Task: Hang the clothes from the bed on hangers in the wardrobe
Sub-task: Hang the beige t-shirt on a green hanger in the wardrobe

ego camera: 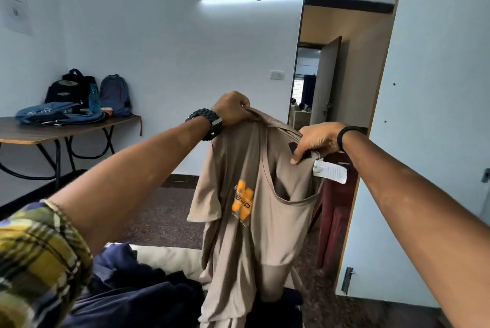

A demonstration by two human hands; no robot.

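Note:
A beige T-shirt (238, 221) with an orange print hangs in the air in front of me, held up by both hands. My left hand (232, 112) grips its upper left shoulder. At the neckline on the right, my right hand (316, 140) pinches the fabric next to a white paper tag (331, 170). Below the shirt, dark navy and black clothes (138, 290) lie piled on the bed (169, 256). A white wardrobe door (429, 142) stands open at the right. No hanger shows.
A folding table (53, 131) at the left wall carries backpacks (87, 91) and a blue bag. An open doorway (313, 88) lies straight ahead. A dark red chair (334, 211) stands behind the shirt near the wardrobe door.

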